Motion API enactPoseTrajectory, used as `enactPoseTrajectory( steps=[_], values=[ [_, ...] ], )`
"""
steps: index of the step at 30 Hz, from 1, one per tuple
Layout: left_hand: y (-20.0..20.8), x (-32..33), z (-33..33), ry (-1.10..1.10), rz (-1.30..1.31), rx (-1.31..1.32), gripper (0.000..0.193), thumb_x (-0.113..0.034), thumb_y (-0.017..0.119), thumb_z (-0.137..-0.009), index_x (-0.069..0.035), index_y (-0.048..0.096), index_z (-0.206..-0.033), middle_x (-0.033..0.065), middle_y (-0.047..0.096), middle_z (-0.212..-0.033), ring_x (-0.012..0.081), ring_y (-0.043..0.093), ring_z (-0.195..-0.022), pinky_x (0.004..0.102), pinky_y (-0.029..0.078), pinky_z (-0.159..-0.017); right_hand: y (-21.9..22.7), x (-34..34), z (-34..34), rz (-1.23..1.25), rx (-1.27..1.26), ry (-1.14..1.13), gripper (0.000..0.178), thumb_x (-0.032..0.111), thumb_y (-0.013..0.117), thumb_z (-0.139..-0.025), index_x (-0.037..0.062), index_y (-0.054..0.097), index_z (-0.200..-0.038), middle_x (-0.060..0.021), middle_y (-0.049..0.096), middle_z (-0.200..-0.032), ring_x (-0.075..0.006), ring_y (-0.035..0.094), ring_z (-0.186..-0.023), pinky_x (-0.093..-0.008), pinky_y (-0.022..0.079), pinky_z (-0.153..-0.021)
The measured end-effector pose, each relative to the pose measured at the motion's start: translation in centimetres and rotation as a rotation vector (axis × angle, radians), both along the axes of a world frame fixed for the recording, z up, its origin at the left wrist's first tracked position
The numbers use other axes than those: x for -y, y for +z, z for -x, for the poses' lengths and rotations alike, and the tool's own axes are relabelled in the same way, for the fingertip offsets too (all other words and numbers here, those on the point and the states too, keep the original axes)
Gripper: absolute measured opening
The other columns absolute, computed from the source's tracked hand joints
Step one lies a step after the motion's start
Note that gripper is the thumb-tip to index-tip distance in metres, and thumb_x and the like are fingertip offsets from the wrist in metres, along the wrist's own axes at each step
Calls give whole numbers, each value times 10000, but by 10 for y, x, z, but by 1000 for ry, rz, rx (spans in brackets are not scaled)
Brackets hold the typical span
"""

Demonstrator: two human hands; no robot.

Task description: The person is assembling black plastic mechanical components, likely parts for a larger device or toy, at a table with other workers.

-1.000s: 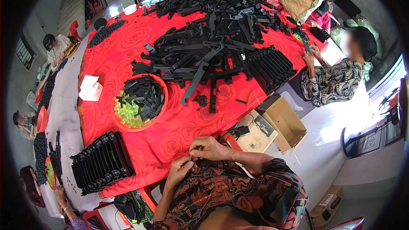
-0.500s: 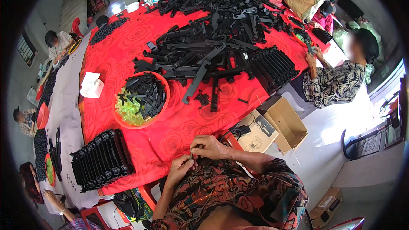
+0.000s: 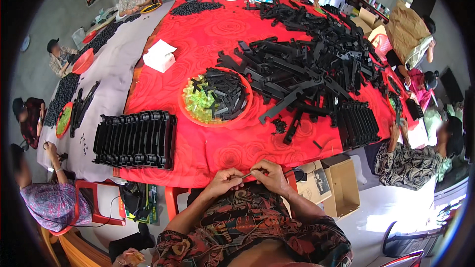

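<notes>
Just over the near table edge, my left hand (image 3: 225, 182) and my right hand (image 3: 270, 175) both pinch a small thin dark stick-like piece (image 3: 246, 175), one at each end. Fingers hide most of it, so its exact kind does not show. Beyond them stands a round orange-red basin (image 3: 249, 100), holding small black plastic pieces (image 3: 227, 94) and clear yellow-green pieces (image 3: 197, 100). A few tiny black bits (image 3: 279, 126) lie on the red tablecloth (image 3: 222, 143) to the basin's right.
A large heap of long black plastic parts (image 3: 307, 59) covers the table's right side. Neat rows of black parts stand at the left (image 3: 134, 139) and right (image 3: 360, 124). A white tissue box (image 3: 159, 56) sits farther back. Open cardboard box (image 3: 343, 188) below right. Several people work around.
My view has swung left, so the table appears farther right. My hands, which were close together, are now slightly apart with the dark piece showing between them.
</notes>
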State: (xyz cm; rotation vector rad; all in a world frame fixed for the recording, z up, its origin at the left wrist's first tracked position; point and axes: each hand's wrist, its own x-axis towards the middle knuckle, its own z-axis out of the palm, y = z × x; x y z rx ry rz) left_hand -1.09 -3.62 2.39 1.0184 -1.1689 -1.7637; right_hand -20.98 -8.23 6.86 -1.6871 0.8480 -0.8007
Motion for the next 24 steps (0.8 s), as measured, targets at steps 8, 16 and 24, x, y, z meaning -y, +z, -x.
enactPoseTrajectory(
  steps=[8,16,24],
  values=[
    [6,3,0,14,36,28,152,-129,542,-846,-17,563,-945,33,608,-743,58,522,-603,181,402,-529,-1,0,1,10,-1,-25,120,108,588,-807,-5,582,-848,-50,531,-717,-84,540,-535,-211,400,-466],
    [3,5,-1,18,23,40,150,-142,544,-845,-21,567,-930,25,600,-733,59,516,-592,184,401,-519,1,1,4,21,61,-60,103,82,589,-802,-10,584,-847,-45,529,-713,-78,533,-526,-203,391,-464],
    [-5,5,-2,40,-10,91,160,-136,543,-841,-14,564,-941,30,596,-729,67,515,-584,191,406,-513,2,0,3,43,60,-50,87,68,588,-799,-10,577,-835,-41,518,-700,-76,527,-534,-210,384,-467]
  ],
)
